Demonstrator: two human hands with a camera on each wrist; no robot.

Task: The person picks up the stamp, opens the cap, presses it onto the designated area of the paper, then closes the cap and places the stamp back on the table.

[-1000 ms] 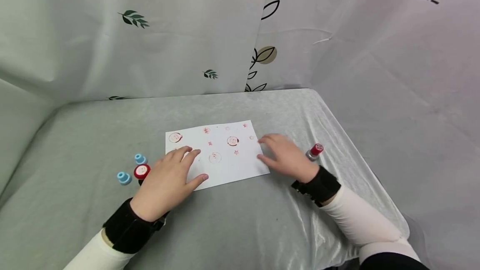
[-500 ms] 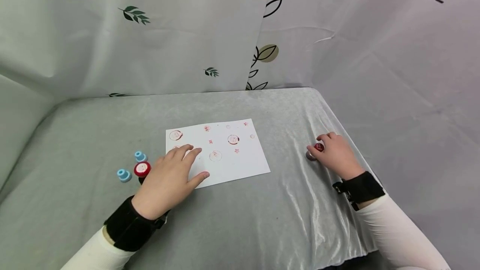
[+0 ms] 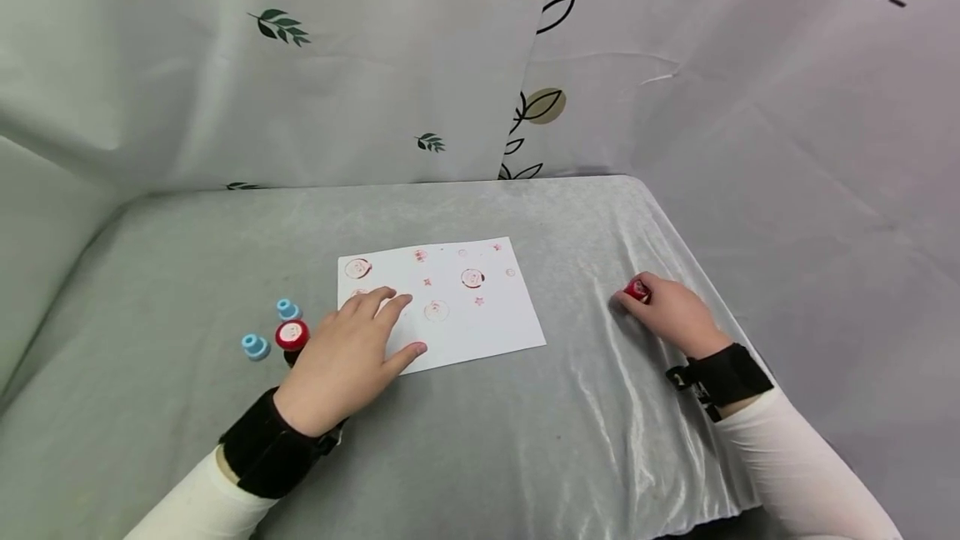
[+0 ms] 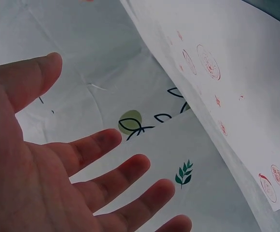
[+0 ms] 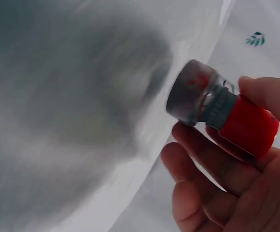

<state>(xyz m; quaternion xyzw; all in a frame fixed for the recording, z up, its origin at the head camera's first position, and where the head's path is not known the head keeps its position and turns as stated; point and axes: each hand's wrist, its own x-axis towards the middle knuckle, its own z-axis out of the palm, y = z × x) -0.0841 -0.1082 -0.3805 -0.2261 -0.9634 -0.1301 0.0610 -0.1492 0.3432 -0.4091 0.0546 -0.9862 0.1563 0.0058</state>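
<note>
At the right of the table, my right hand (image 3: pixel 677 317) pinches a small stamp between thumb and fingers. The right wrist view shows its red handle (image 5: pixel 251 126) and a clear, dark-rimmed head (image 5: pixel 190 89) tilted away from the fingers. My left hand (image 3: pixel 341 365) is at the lower left of a white sheet of paper (image 3: pixel 498 332), covering that corner in the head view. Its fingers are spread, and the left wrist view shows nothing in the palm (image 4: pixel 48 183). Red prints of circles, faces and stars dot the paper.
Left of my left hand are a red-topped stamp (image 3: pixel 292 332) with a black lower part and two light blue pieces (image 3: pixel 256 347), one behind the other. Grey cloth (image 3: pixel 465 440) covers the table. Patterned white fabric (image 3: pixel 360 65) hangs behind it.
My right hand has moved right, from the paper's edge to the red-handled stamp standing on the table, and has taken hold of it. My left hand has stayed at the paper.
</note>
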